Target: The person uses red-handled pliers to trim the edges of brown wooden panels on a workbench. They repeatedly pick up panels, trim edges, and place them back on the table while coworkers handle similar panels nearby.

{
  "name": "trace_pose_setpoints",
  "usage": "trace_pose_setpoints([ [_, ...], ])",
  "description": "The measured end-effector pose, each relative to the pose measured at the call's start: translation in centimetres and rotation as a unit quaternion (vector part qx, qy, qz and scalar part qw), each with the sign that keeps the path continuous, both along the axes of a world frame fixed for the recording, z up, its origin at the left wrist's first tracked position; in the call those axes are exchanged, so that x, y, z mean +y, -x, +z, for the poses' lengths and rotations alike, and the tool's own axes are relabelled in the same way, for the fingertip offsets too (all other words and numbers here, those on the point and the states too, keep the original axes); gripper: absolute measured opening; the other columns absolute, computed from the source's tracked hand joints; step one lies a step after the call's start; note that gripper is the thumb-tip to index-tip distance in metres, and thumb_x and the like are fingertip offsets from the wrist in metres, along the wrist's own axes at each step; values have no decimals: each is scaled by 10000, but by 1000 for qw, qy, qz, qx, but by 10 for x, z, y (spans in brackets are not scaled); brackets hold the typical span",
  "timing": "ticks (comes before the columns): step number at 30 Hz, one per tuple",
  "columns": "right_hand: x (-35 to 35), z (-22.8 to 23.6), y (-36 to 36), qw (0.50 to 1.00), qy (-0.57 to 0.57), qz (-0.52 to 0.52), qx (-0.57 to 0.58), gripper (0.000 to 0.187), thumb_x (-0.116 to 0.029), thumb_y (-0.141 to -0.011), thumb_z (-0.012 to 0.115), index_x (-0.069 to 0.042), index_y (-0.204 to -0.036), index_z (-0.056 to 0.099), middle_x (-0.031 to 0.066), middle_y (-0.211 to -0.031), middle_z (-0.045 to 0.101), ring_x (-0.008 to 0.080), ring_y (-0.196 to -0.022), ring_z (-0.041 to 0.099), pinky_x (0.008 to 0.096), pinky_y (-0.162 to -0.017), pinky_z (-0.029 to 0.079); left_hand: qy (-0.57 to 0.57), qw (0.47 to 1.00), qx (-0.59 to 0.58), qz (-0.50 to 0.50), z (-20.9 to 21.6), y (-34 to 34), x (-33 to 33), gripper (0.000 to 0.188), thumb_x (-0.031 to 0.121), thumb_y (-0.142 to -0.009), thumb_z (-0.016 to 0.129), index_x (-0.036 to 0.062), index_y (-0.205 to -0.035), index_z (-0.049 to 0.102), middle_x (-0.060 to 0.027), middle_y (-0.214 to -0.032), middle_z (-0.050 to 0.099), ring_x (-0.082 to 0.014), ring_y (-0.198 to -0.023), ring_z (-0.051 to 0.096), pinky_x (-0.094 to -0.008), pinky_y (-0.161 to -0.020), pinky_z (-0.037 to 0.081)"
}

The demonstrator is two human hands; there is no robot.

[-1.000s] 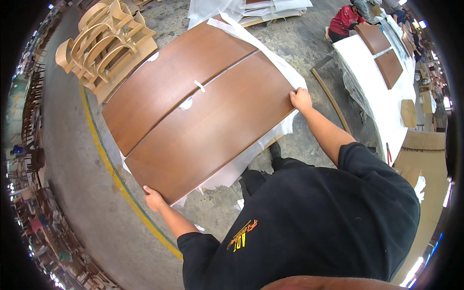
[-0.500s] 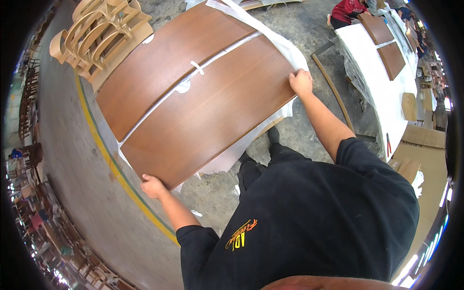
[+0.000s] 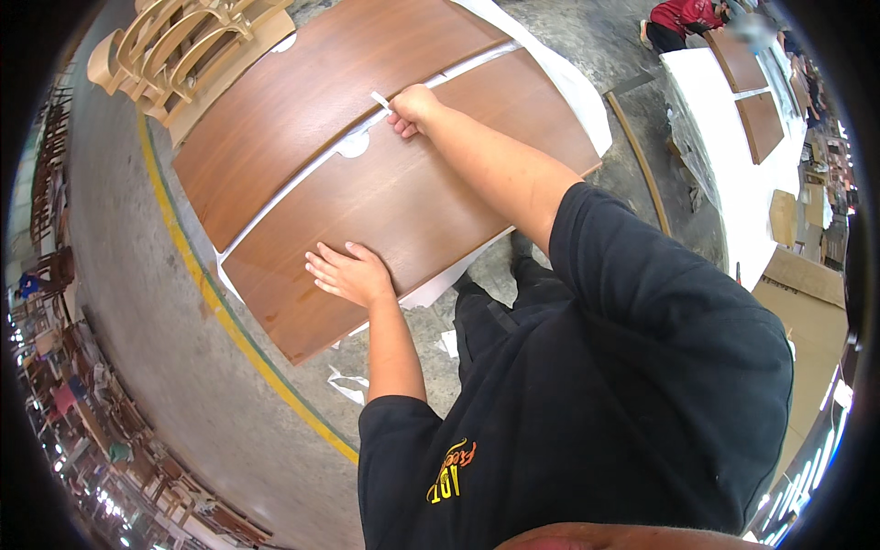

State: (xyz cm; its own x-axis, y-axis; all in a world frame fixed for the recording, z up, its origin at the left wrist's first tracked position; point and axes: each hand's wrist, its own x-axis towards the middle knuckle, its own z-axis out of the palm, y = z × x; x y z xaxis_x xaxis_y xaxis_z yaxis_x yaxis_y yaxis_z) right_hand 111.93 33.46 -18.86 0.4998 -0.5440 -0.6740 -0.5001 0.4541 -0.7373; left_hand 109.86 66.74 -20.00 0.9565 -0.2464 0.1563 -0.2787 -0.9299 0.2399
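Two large brown wooden panels lie side by side on white wrapping sheet (image 3: 579, 101), a narrow white gap between them. On the near panel (image 3: 458, 197), my left hand (image 3: 351, 273) rests flat with its fingers spread, close to the near edge. My right hand (image 3: 414, 112) is over the gap, fingers curled in and pinching a small white strip (image 3: 378, 99) that reaches onto the far panel (image 3: 302, 110). The fingers hide part of that strip. A pale rounded patch (image 3: 355, 144) shows by the gap, just left of my right hand.
Curved light-wood frames (image 3: 188, 55) stand stacked beyond the far panel at upper left. A yellow floor line (image 3: 211, 298) runs along the left. To the right are a long wooden strip (image 3: 640, 160) on the floor and a white-covered table (image 3: 710, 137) with brown panels, where a person in red (image 3: 687, 18) works.
Both hands have left the near panel's two ends. My right hand moved left and away to the white strip at the gap; my left hand slid inward and now lies flat.
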Motion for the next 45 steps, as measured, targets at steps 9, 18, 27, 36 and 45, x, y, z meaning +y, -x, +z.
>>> trace_pose_setpoints([
  [9,-14,-13,-3,999,-19,-16,35,176,-193,-1028,613,-55,-986,713,20,-726,645,123,-547,544,304,-477,466,-11,1000,6,6,-3,-2,-2,614,292,-987,551,-1,-1516,444,-265,-1635,343,-421,-1554,250,-580,-1255,194],
  [18,0,3,-3,997,-13,-76,-6,102,-115,-977,676,-27,-959,725,24,-701,619,113,-529,493,304,-456,407,-11,1000,16,5,-2,-1,-2,621,297,-988,547,-3,-1520,439,-267,-1643,325,-426,-1556,242,-583,-1254,187],
  [27,-14,2,5,988,-59,1,-145,126,-166,-995,667,-71,-913,682,-4,-680,598,103,-546,504,275,-512,407,-3,1000,20,11,0,-2,-2,617,304,-997,550,18,-1531,433,-255,-1648,319,-419,-1556,245,-579,-1258,187],
  [36,31,48,147,917,-50,353,-179,154,-191,-916,752,-57,-867,696,57,-879,721,128,-718,672,320,-610,562,4,1000,19,4,-1,-2,1,590,299,-983,572,15,-1491,477,-266,-1635,339,-425,-1555,243,-591,-1251,188],
  [45,52,40,390,756,289,414,416,207,-210,-806,743,-67,-953,772,202,-959,754,406,-937,723,500,-858,573,319,947,32,-29,0,-26,52,316,71,-930,631,-42,-1222,666,-239,-1325,652,-394,-1258,605,-468,-1102,464],
])
